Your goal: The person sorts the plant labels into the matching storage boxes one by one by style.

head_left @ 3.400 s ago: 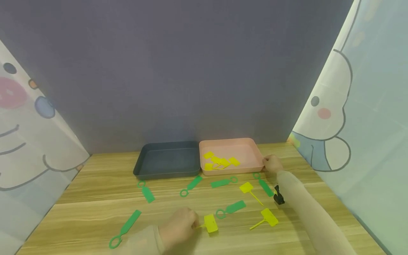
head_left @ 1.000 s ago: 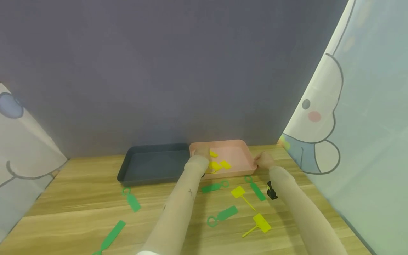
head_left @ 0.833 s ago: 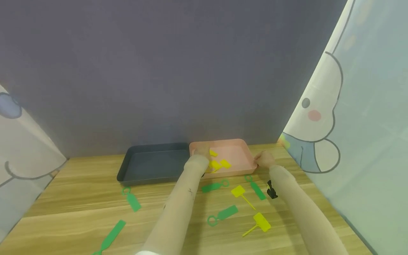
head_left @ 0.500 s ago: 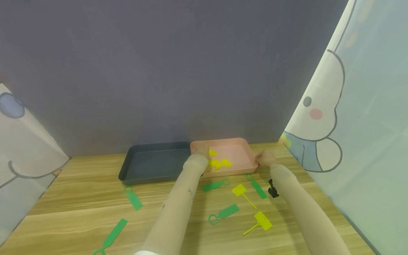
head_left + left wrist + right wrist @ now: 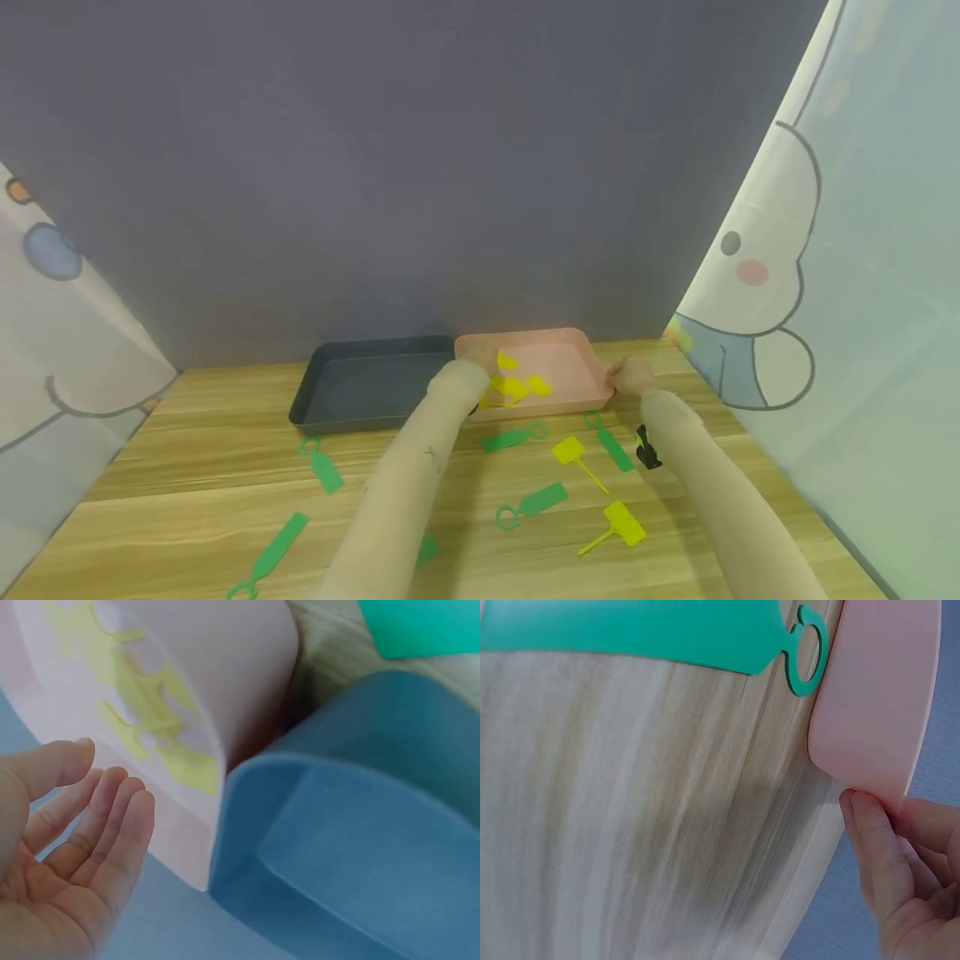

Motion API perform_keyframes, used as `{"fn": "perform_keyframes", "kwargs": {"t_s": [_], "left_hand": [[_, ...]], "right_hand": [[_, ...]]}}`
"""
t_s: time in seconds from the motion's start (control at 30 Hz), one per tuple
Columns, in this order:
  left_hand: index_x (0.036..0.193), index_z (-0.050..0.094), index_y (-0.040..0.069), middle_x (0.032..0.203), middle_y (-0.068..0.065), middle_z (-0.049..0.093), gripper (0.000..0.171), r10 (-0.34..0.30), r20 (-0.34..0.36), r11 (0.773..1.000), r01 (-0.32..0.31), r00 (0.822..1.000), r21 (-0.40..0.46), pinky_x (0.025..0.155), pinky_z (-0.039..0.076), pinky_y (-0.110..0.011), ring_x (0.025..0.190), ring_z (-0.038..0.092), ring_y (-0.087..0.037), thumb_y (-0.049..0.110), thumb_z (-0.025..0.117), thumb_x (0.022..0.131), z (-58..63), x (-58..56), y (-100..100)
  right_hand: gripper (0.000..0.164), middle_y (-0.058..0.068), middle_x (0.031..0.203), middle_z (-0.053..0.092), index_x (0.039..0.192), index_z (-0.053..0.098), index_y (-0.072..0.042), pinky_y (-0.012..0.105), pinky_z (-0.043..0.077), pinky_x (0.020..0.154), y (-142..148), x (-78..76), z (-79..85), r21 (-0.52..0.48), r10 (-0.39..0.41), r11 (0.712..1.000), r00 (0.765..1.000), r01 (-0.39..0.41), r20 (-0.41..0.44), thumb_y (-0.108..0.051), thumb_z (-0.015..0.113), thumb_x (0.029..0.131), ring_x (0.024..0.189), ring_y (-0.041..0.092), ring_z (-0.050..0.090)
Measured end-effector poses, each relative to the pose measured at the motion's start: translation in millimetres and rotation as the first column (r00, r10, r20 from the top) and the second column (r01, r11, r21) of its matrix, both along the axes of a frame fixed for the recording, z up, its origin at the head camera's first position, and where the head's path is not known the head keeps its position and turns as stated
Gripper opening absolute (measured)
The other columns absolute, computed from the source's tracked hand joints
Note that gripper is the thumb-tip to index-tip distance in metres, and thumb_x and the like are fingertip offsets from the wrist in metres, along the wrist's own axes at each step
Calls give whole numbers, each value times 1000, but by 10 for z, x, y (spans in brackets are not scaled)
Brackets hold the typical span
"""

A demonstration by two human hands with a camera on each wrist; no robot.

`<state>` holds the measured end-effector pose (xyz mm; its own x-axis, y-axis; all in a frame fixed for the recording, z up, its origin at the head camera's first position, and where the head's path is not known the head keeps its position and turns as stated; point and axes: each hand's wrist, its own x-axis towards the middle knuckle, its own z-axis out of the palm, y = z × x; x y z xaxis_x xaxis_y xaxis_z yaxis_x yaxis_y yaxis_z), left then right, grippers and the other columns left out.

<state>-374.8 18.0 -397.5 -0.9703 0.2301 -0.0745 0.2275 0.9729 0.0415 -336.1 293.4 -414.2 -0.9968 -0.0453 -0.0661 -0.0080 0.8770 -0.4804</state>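
Observation:
My left hand [image 5: 482,358] is over the left part of the pink tray [image 5: 558,367], holding nothing. In the left wrist view its fingers [image 5: 124,847] are loosely bent, with a gap between thumb and fingertips. Several flat yellow tags [image 5: 512,387] lie in the tray in a loose pile near the hand. My right hand [image 5: 633,377] pinches the tray's front right corner; in the right wrist view thumb and forefinger [image 5: 874,825] meet at the pink wall. Nearest to that hand on the table is a green ring-ended tag [image 5: 617,450].
A dark blue tray [image 5: 375,385] stands against the pink one. Two yellow tags with thin tails [image 5: 624,523] and several green tags [image 5: 543,498] are spread over the wooden table [image 5: 180,475]. A small black object [image 5: 647,448] shows beside the right sleeve. A grey partition [image 5: 420,183] rises behind.
Earliest, my left hand held a yellow tag near the table's front; it has since reached over the pink tray and let the tag go. My right hand has stayed at the tray's corner.

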Motion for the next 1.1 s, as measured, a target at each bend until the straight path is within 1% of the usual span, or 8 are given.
{"fn": "perform_keyframes", "kwargs": {"t_s": [0.13, 0.23, 0.4, 0.73, 0.83, 0.9, 0.97, 1.1], "left_hand": [[88, 65, 11, 79, -1, 64, 4, -41, 70, 988, 30, 997, 153, 58, 43, -24, 65, 51, -13, 11, 61, 86, 86, 52, -12], [98, 64, 10, 93, -2, 67, 12, -78, 85, 976, 59, 993, 212, 66, 49, -24, 82, 59, -16, 8, 59, 87, 193, 119, -14], [115, 61, 18, 117, 2, 62, 28, -111, 65, 985, 101, 992, 137, 87, 50, -38, 113, 55, -19, 20, 59, 88, 358, 233, -21], [114, 63, 17, 121, 3, 61, 29, -231, 34, 963, 223, 972, 148, 98, 43, -42, 115, 54, -18, 17, 60, 86, 469, 410, -41], [112, 64, 13, 119, -1, 62, 27, -311, 2, 936, 306, 950, 173, 95, 46, -38, 110, 58, -19, 13, 60, 86, 451, 475, -33], [111, 65, 10, 115, -3, 64, 26, -380, -23, 905, 377, 925, 196, 92, 49, -32, 106, 60, -19, 10, 61, 85, 421, 522, -14], [107, 66, 7, 111, -5, 66, 24, -453, -49, 865, 452, 890, 215, 88, 50, -25, 101, 62, -18, 7, 63, 84, 388, 572, 17], [105, 67, 9, 107, -1, 67, 23, -554, -94, 812, 562, 827, 159, 85, 50, -19, 98, 63, -13, 12, 66, 82, 346, 676, 103]], "right_hand": [[28, 21, 90, 68, 101, 63, 10, 44, 50, 82, -9, 22, 33, -1, 6, 1000, 1000, -6, 1, -7, 57, 78, 90, 37, 60], [29, 20, 88, 69, 100, 63, 9, 44, 50, 82, -5, 14, 46, 12, 9, 1000, 1000, -8, -7, -7, 56, 78, 90, 37, 61], [28, 20, 89, 69, 100, 63, 9, 42, 51, 80, 13, -18, 31, 20, 15, 1000, 1000, -15, -12, -8, 56, 79, 87, 35, 62], [29, 18, 81, 69, 101, 63, 10, 42, 51, 79, 37, -35, 45, -2, 7, 1000, 1000, -7, 1, -8, 55, 80, 78, 29, 63], [29, 17, 79, 69, 101, 63, 10, 43, 50, 81, 40, -40, 42, -4, 10, 1000, 1000, -10, -6, -8, 55, 80, 80, 30, 63], [28, 18, 79, 69, 101, 62, 11, 43, 50, 81, 43, -36, 37, -4, 12, 1000, 1000, -12, -5, -8, 56, 80, 80, 30, 63], [28, 18, 79, 69, 101, 62, 12, 44, 50, 81, 49, -30, 34, -6, 15, 1000, 1000, -15, -3, -7, 56, 81, 78, 30, 64], [28, 20, 80, 69, 100, 62, 12, 43, 51, 79, 57, -19, 40, -4, 27, 1000, 1000, -27, -1, -7, 56, 81, 77, 30, 64]]}}
